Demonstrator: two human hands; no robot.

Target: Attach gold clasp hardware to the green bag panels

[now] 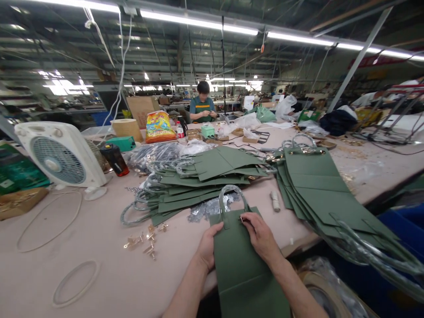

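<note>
A flat green paper bag (pixel 243 265) with a looped cord handle (pixel 232 194) lies over the near edge of the pink table (pixel 99 247). My left hand (pixel 207 247) grips the bag's left edge, fingers wrapped under it. My right hand (pixel 261 236) rests on the bag's top right, thumb and forefinger pinched on a small metal fastener (pixel 243 218) at the handle's base. Several loose gold fasteners (pixel 145 240) lie to the left of the bag.
A pile of flat green bags (pixel 205 176) sits in the middle, a fanned stack (pixel 318 190) at right. A white box fan (pixel 61 152), a dark bottle (pixel 114 159), cord rings and bagged handles stand left. A person (pixel 202 106) sits at the far end.
</note>
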